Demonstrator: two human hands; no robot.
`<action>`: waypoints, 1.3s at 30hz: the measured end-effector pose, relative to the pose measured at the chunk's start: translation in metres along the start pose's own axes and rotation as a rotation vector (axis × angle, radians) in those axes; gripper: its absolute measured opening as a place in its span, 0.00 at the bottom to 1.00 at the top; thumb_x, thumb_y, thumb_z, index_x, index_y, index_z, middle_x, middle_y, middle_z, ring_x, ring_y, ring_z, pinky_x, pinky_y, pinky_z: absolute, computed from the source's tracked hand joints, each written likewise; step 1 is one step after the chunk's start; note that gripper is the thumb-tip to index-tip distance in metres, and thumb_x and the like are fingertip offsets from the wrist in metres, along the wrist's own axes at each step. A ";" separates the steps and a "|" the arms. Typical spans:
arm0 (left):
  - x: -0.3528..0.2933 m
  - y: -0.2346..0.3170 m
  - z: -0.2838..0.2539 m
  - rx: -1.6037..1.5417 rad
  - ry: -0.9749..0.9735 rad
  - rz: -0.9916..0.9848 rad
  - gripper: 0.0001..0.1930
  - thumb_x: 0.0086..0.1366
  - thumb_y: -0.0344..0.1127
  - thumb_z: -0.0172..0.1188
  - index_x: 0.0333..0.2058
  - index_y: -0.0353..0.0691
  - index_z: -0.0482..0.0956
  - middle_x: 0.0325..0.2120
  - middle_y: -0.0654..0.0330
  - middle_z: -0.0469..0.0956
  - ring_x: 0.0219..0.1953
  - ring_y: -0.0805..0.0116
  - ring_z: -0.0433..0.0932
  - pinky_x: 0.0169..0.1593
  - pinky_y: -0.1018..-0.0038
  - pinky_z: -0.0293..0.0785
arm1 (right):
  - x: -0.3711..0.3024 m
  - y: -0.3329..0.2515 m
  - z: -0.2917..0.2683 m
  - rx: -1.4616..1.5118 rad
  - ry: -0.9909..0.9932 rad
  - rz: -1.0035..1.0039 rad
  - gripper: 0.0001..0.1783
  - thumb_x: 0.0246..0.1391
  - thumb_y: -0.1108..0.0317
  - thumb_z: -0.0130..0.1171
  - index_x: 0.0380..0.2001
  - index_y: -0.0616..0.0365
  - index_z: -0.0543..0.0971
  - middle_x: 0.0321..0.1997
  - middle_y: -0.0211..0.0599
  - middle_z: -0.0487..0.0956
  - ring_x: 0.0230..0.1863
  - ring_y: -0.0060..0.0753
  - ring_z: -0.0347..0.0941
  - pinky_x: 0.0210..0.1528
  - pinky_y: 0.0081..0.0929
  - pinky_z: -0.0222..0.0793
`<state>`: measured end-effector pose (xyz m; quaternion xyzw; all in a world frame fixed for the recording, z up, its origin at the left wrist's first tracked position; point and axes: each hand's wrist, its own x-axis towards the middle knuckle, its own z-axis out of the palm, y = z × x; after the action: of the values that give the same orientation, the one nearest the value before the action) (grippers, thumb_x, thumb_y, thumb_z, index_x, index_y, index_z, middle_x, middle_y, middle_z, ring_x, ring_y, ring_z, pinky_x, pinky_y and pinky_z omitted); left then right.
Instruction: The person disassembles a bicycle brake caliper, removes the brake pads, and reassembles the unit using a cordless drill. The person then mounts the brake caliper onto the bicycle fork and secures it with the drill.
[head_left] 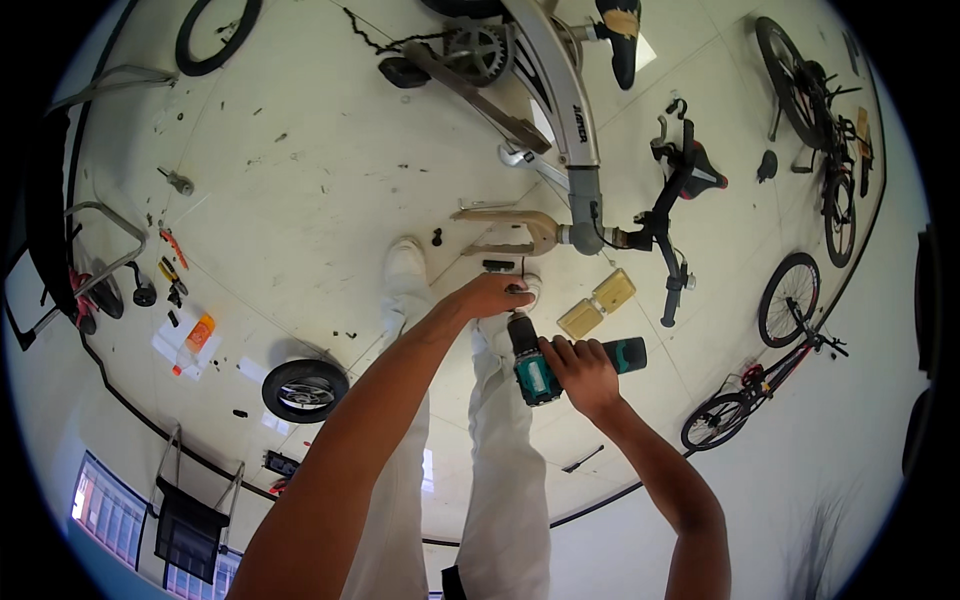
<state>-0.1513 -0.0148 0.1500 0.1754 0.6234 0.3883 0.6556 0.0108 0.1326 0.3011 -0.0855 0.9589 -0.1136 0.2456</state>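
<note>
My right hand (582, 375) is wrapped round the handle of a teal and black cordless drill (538, 380), whose chuck points away from me. Just ahead of the chuck, my left hand (492, 297) is closed in a pinch on a thin dark bit (523, 266) that sticks out past the fingers. How far the bit sits in the chuck is hidden. Beyond my hands lies a silver bicycle frame (578, 130) with a tan fork (535, 232), a handlebar (662, 220) and a crank with a chainring (477, 55). No wheel is in the fork.
An opened yellow case (597, 302) lies right of my shoes. On the left are a loose small wheel (305, 390), an orange bottle (200, 332), pliers (172, 272) and scattered small parts. Bicycles (755, 385) stand along the right wall. A black chair (190, 530) is at lower left.
</note>
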 end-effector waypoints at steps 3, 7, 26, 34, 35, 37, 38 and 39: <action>0.017 -0.032 0.026 0.053 0.010 -0.076 0.20 0.63 0.51 0.59 0.43 0.42 0.82 0.28 0.52 0.82 0.28 0.64 0.79 0.36 0.66 0.75 | -0.007 0.014 0.015 0.023 -0.032 -0.076 0.30 0.44 0.72 0.56 0.55 0.60 0.72 0.50 0.42 0.76 0.33 0.34 0.73 0.41 0.30 0.69; 0.025 -0.037 0.031 0.252 0.000 0.014 0.18 0.63 0.49 0.56 0.39 0.40 0.82 0.30 0.46 0.81 0.32 0.49 0.80 0.39 0.64 0.75 | -0.011 0.017 0.047 -0.177 -0.128 0.061 0.31 0.48 0.72 0.54 0.60 0.63 0.68 0.54 0.57 0.74 0.34 0.34 0.74 0.43 0.27 0.69; -0.054 -0.059 0.041 -0.979 -0.041 -0.494 0.21 0.69 0.51 0.50 0.58 0.55 0.65 0.47 0.56 0.77 0.45 0.62 0.77 0.49 0.66 0.72 | -0.137 0.029 0.190 0.743 -0.379 1.276 0.48 0.42 0.67 0.57 0.65 0.72 0.49 0.37 0.54 0.80 0.37 0.56 0.78 0.40 0.47 0.75; 0.017 -0.090 0.085 -0.540 -0.355 -0.760 0.21 0.69 0.36 0.54 0.57 0.48 0.58 0.44 0.55 0.75 0.50 0.57 0.77 0.50 0.60 0.75 | -0.161 -0.010 0.360 0.579 -0.265 1.513 0.53 0.44 0.68 0.63 0.67 0.72 0.43 0.44 0.51 0.75 0.39 0.48 0.77 0.44 0.42 0.73; 0.025 -0.092 0.088 -0.487 -0.393 -0.732 0.21 0.69 0.35 0.55 0.57 0.47 0.59 0.43 0.56 0.76 0.49 0.60 0.77 0.50 0.62 0.75 | -0.156 -0.014 0.377 0.584 -0.189 1.549 0.53 0.44 0.69 0.64 0.67 0.71 0.44 0.44 0.52 0.75 0.39 0.51 0.76 0.44 0.43 0.72; 0.042 -0.112 0.093 -0.401 -0.494 -0.684 0.19 0.68 0.33 0.56 0.55 0.43 0.63 0.42 0.57 0.76 0.48 0.64 0.77 0.50 0.66 0.74 | -0.146 -0.024 0.411 0.607 -0.051 1.654 0.51 0.42 0.71 0.63 0.66 0.69 0.47 0.45 0.54 0.74 0.41 0.55 0.75 0.45 0.45 0.71; 0.051 -0.123 0.095 -0.370 -0.553 -0.655 0.18 0.67 0.33 0.57 0.54 0.42 0.65 0.42 0.58 0.76 0.48 0.67 0.77 0.51 0.68 0.74 | -0.141 -0.028 0.431 0.591 0.061 1.699 0.51 0.41 0.72 0.63 0.66 0.68 0.48 0.46 0.55 0.73 0.42 0.58 0.74 0.46 0.46 0.70; 0.059 -0.135 0.098 -0.338 -0.611 -0.627 0.17 0.67 0.33 0.58 0.52 0.40 0.67 0.42 0.58 0.77 0.47 0.69 0.76 0.51 0.70 0.74 | -0.136 -0.034 0.448 0.574 0.174 1.739 0.50 0.40 0.72 0.63 0.66 0.66 0.49 0.46 0.56 0.73 0.42 0.60 0.73 0.47 0.47 0.69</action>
<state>-0.0232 -0.0330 0.0296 -0.0247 0.3528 0.1982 0.9141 0.3516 0.0508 -0.0114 0.7389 0.6355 -0.1286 0.1833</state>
